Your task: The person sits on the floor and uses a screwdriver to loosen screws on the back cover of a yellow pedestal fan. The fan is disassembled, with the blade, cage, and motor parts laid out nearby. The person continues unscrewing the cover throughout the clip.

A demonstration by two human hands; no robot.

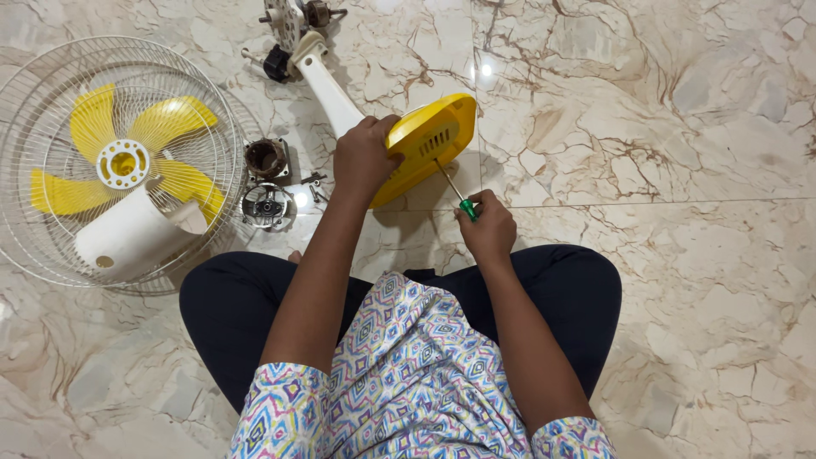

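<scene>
My left hand [364, 158] grips the edge of a yellow fan base [429, 140], which stands tilted on the marble floor with its underside toward me. A white fan stem [327, 85] runs up and away from the base. My right hand [486, 225] is closed around a screwdriver with a green handle [467, 208]; its metal shaft points up and left, the tip touching the underside of the base near the slotted vent.
A white wire fan guard [34, 204] lies at the left with a yellow blade [123, 161] and a white motor cover [132, 238] on it. Motor parts [266, 157], a metal rotor piece [268, 206] and small screws [314, 183] lie beside it. More parts [293, 17] rest at the top.
</scene>
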